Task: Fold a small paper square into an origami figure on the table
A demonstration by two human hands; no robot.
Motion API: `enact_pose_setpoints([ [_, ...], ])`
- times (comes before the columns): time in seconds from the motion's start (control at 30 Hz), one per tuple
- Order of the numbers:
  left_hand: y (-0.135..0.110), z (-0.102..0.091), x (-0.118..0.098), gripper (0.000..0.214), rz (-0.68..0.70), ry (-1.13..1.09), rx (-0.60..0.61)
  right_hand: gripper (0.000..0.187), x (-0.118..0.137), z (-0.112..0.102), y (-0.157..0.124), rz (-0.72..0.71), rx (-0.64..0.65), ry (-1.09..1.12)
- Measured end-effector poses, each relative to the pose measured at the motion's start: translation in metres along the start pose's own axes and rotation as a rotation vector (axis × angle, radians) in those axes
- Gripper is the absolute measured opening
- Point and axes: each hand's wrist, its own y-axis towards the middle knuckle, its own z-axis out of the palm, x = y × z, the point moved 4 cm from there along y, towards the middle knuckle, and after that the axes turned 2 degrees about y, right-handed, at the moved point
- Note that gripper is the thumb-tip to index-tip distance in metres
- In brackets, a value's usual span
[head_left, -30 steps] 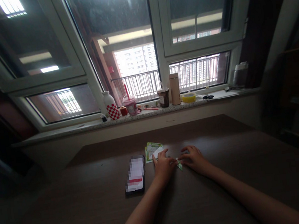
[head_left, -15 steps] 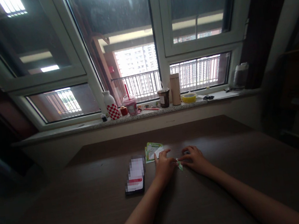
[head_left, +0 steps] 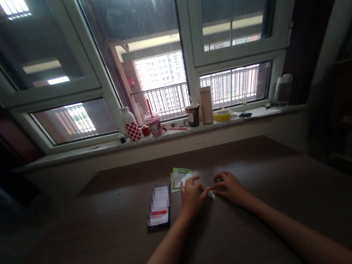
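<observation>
Between my hands, just above the brown table (head_left: 236, 236), is a small green-and-white piece (head_left: 212, 195), perhaps folded paper. The thumb and a finger of my left hand (head_left: 193, 196) pinch its left side, while its other fingers spread towards some green-and-white printed papers (head_left: 180, 177). From the right, the thumb and forefinger of my right hand (head_left: 229, 187) close on the same piece; the remaining fingers curl above the table. My fingertips partly cover the piece, so its full shape is hidden.
Left of my left forearm lies a phone (head_left: 159, 206), its screen blurred out. Along the windowsill (head_left: 176, 133) stand a checkered white bottle (head_left: 130, 124), a pink drink cup (head_left: 153, 123), a dark drink cup (head_left: 193, 115), a tan flask (head_left: 206, 105), yellow tape (head_left: 222, 115) and scissors (head_left: 245, 115).
The small piece has turned slightly and less of it shows below my fingertips. My left hand's fingers have shifted a little, uncovering a bit more of the printed papers.
</observation>
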Motion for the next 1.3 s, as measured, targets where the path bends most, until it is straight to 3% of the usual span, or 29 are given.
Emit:
enact_pose_setpoints([
  [0.2,-0.001,0.001,0.002,0.009,-0.010,0.055,0.040,0.015,-0.002,0.002,0.000,-0.004,-0.010,0.015],
  [0.6,-0.001,0.002,0.001,0.015,-0.046,0.192,0.137,0.020,-0.005,0.007,-0.001,-0.077,-0.020,0.055],
  [1.1,-0.002,-0.001,-0.002,0.017,-0.029,0.237,0.163,0.018,-0.017,0.007,0.003,-0.019,-0.044,0.229],
  [1.3,-0.001,-0.002,0.000,0.020,-0.015,0.246,0.203,0.008,-0.016,0.005,0.002,-0.060,-0.010,0.210],
])
